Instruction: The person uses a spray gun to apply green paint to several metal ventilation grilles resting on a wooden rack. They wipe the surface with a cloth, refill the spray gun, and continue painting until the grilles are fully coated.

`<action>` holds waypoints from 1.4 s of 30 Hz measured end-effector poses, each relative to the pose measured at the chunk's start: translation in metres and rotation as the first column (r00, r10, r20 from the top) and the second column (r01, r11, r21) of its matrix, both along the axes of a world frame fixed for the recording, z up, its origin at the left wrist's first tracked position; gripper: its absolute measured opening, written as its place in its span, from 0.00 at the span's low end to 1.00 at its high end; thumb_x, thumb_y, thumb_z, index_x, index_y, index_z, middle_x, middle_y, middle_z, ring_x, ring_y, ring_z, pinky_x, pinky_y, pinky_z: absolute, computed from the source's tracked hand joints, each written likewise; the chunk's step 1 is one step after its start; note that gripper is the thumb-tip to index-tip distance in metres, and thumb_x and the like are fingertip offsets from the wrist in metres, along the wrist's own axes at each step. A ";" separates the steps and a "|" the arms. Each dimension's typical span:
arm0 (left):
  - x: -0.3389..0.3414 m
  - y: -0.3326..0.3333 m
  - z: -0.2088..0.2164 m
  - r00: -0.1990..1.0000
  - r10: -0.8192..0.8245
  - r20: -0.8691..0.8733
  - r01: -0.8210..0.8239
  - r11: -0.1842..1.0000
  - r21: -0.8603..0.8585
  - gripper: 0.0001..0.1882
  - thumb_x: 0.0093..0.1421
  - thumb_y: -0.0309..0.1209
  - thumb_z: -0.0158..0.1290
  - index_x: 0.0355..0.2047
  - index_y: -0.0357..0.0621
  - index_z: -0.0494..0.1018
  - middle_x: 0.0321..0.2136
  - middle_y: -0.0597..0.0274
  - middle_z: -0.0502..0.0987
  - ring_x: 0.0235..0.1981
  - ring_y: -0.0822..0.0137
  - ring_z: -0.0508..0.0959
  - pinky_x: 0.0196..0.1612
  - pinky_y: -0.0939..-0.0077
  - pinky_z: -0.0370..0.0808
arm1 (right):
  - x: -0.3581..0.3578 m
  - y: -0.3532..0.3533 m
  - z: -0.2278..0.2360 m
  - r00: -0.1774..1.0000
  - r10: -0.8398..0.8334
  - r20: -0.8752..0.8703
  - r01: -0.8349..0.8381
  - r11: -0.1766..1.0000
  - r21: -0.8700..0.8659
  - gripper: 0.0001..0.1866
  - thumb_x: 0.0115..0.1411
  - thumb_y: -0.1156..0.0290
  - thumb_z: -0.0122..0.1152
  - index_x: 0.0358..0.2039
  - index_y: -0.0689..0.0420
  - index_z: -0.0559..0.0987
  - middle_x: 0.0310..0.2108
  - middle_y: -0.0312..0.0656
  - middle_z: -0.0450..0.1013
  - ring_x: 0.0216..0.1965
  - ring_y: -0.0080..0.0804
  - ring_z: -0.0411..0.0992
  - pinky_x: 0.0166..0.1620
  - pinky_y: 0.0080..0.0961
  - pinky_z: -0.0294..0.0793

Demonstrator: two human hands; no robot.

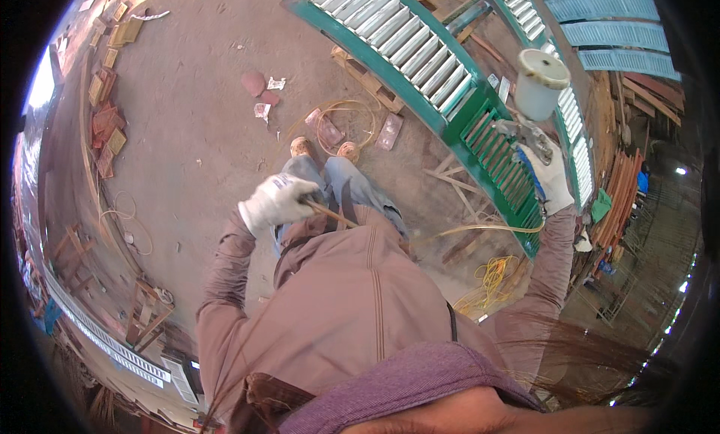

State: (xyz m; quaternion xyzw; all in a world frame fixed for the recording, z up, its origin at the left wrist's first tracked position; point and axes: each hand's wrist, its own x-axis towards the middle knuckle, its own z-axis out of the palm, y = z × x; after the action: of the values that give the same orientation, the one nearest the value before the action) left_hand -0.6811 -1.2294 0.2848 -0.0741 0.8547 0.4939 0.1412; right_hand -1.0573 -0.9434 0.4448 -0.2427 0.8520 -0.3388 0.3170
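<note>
My gloved right hand (553,177) is closed round a paint spray gun (520,136), held out to the right. On top of the gun sits a whitish, paint-stained cup (541,89) with a lid. A yellowish hose (491,227) runs from below this hand toward my body. My left hand (274,201), also in a white glove, grips a length of the thin hose (331,213) in front of my waist. Beneath the gun lies a long louvered shutter (471,117) with a green frame. Its near slats are green, while the far ones look pale and silvery.
A second louvered shutter (541,38) lies beyond, with light blue shutters (615,36) at the far right. Yellow cord (491,285) is bunched by my right side. Pinkish bricks (389,132) and hose loops lie past my feet. Wooden offcuts (109,134) line the left.
</note>
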 end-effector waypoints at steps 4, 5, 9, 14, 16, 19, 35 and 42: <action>-0.020 0.049 -0.008 1.000 0.011 -0.013 -0.009 0.987 0.160 0.15 0.48 0.35 0.61 0.35 0.42 0.78 0.29 0.50 0.78 0.34 0.50 0.79 0.37 0.63 0.75 | -0.027 0.013 -0.045 0.991 0.070 0.112 -0.075 0.996 0.043 0.25 0.59 0.71 0.62 0.56 0.63 0.72 0.52 0.46 0.73 0.50 0.31 0.73 0.53 0.26 0.71; -0.026 0.059 -0.009 1.000 -0.002 -0.003 0.002 0.984 0.179 0.15 0.48 0.35 0.61 0.36 0.42 0.78 0.30 0.50 0.79 0.35 0.50 0.79 0.38 0.63 0.75 | -0.037 0.015 -0.057 0.995 0.097 0.000 -0.096 0.988 0.120 0.25 0.58 0.69 0.63 0.56 0.63 0.72 0.52 0.47 0.73 0.49 0.33 0.73 0.52 0.28 0.71; -0.042 0.089 -0.009 0.997 0.019 -0.070 -0.013 0.995 0.098 0.16 0.49 0.37 0.61 0.36 0.42 0.78 0.32 0.51 0.80 0.36 0.50 0.78 0.40 0.62 0.75 | -0.077 0.026 -0.082 0.947 0.176 -0.270 -0.118 0.969 0.219 0.26 0.56 0.60 0.67 0.52 0.61 0.75 0.48 0.50 0.75 0.49 0.39 0.74 0.51 0.31 0.71; -0.051 0.103 -0.011 0.997 0.057 -0.060 -0.052 0.995 0.082 0.15 0.49 0.39 0.60 0.33 0.42 0.77 0.28 0.51 0.79 0.33 0.49 0.78 0.36 0.60 0.75 | -0.108 0.032 -0.086 0.804 0.138 -0.579 0.006 0.971 0.240 0.24 0.56 0.61 0.66 0.51 0.57 0.77 0.45 0.49 0.77 0.47 0.40 0.75 0.51 0.34 0.71; -0.053 0.110 -0.013 0.995 0.081 -0.057 -0.076 0.994 0.077 0.14 0.50 0.39 0.60 0.32 0.42 0.77 0.27 0.51 0.78 0.32 0.50 0.78 0.35 0.61 0.75 | -0.113 0.030 -0.087 0.800 0.116 -0.589 -0.046 0.990 0.134 0.23 0.57 0.62 0.66 0.51 0.56 0.77 0.46 0.49 0.76 0.48 0.41 0.75 0.51 0.35 0.71; -0.053 0.119 -0.012 0.991 0.124 -0.043 -0.119 0.988 0.102 0.13 0.50 0.36 0.61 0.32 0.43 0.77 0.28 0.52 0.78 0.33 0.51 0.78 0.37 0.62 0.75 | -0.111 0.023 -0.083 0.860 0.103 -0.499 -0.107 0.994 0.021 0.21 0.58 0.67 0.64 0.52 0.56 0.76 0.48 0.48 0.76 0.49 0.40 0.75 0.52 0.32 0.72; -0.035 0.051 -0.021 0.979 0.142 -0.146 -0.115 0.977 0.180 0.11 0.48 0.34 0.61 0.31 0.45 0.76 0.26 0.53 0.77 0.31 0.51 0.77 0.34 0.60 0.73 | -0.045 -0.034 -0.056 0.964 0.188 -0.190 -0.127 0.947 0.297 0.25 0.57 0.70 0.65 0.54 0.64 0.73 0.49 0.47 0.76 0.52 0.30 0.74 0.54 0.27 0.70; -0.023 0.006 -0.024 0.983 0.087 -0.162 -0.058 0.982 0.180 0.11 0.49 0.33 0.60 0.32 0.44 0.76 0.27 0.52 0.78 0.31 0.50 0.77 0.35 0.60 0.73 | -0.049 -0.058 -0.067 0.743 0.224 -0.631 0.020 0.934 0.356 0.24 0.57 0.63 0.63 0.54 0.54 0.75 0.44 0.49 0.77 0.45 0.46 0.75 0.49 0.35 0.72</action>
State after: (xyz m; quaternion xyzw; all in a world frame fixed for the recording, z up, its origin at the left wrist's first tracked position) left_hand -0.7036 -1.2237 0.2606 -0.0505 0.8139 0.5761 0.0562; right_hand -1.1066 -1.0014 0.3781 -0.3354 0.9388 -0.0604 0.0499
